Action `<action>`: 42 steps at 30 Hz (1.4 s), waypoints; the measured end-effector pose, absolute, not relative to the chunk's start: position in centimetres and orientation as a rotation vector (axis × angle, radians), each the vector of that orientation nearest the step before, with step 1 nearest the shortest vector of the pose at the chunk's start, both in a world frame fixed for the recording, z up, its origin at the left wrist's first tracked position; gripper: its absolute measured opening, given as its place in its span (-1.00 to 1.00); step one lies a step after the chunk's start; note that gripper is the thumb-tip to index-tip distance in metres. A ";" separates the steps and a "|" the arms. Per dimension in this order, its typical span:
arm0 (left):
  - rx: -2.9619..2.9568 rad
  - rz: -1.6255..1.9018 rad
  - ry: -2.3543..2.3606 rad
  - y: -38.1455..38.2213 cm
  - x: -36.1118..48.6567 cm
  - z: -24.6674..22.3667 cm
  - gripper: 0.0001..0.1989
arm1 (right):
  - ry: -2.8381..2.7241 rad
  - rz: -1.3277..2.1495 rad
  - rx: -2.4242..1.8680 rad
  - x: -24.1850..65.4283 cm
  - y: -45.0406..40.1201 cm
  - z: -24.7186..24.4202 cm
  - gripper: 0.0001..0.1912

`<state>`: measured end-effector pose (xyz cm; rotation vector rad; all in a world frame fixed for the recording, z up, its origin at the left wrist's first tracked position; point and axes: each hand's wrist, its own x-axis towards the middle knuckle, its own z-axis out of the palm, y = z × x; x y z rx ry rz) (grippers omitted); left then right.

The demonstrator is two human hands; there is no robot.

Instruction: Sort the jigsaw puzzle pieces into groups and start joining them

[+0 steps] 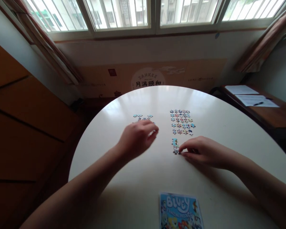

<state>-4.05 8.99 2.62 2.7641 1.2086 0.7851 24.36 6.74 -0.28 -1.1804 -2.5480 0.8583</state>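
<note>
My right hand rests low over the white table, thumb and forefinger closed at the right edge of a small joined block of jigsaw pieces. The puzzle piece at those fingertips is mostly covered. Further left, my left hand hovers with thumb and forefinger curled together in a pinch; whether something small sits between the tips is hidden. Partly behind that hand lies a group of loose jigsaw pieces. Rows of separate jigsaw pieces are laid out beyond the joined block.
A blue Bluey picture sheet lies at the near side of the round white table. To the right, a brown side table carries papers and a dark pen. Windows and curtains stand beyond.
</note>
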 end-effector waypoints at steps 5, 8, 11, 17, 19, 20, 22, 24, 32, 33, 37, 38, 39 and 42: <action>2.593 0.992 1.761 11.8 -7.5 4.7 -0.81 | -2.557 0.887 -1.202 24.4 6.7 -0.2 -0.79; 2.574 0.932 1.807 12.4 -7.9 4.3 -0.81 | -2.560 0.894 -1.217 24.3 6.7 -0.2 -0.79; 2.571 0.876 1.887 12.5 -8.0 4.3 -0.75 | -2.571 0.902 -1.230 24.2 6.7 -0.2 -0.78; 2.531 0.630 2.050 13.3 -9.7 4.7 -0.64 | -2.582 0.901 -1.237 24.3 6.7 -0.3 -0.80; 2.489 0.491 2.052 13.7 -10.2 4.7 -0.64 | -2.580 0.906 -1.234 24.3 6.7 -0.4 -0.80; 2.462 0.431 2.048 13.7 -10.4 4.7 -0.65 | -2.577 0.910 -1.231 24.3 6.7 -0.5 -0.80; 2.417 0.328 2.034 13.7 -10.6 4.8 -0.65 | -2.570 0.922 -1.229 24.4 6.8 -0.6 -0.80; 2.391 0.220 2.009 13.5 -10.7 5.0 -0.64 | -2.561 0.931 -1.237 24.4 6.8 -0.7 -0.80; 2.486 -0.096 1.762 12.7 -11.3 5.0 -0.85 | -2.551 0.944 -1.269 24.2 6.6 -0.6 -0.81; 2.491 -0.101 1.767 12.7 -11.5 4.9 -0.87 | -2.555 0.940 -1.266 24.2 6.6 -0.6 -0.81; 2.468 -0.114 1.786 12.8 -11.8 4.8 -0.90 | -2.552 0.932 -1.264 24.2 6.5 -0.6 -0.82; 2.464 -0.114 1.778 12.7 -11.8 4.8 -0.90 | -2.546 0.931 -1.268 24.2 6.4 -0.5 -0.82; 2.466 -0.117 1.761 12.7 -11.7 4.8 -0.90 | -2.543 0.931 -1.271 24.1 6.4 -0.5 -0.81; 2.488 -0.147 1.696 12.6 -11.6 4.7 -0.90 | -2.544 0.936 -1.274 24.1 6.4 -0.3 -0.81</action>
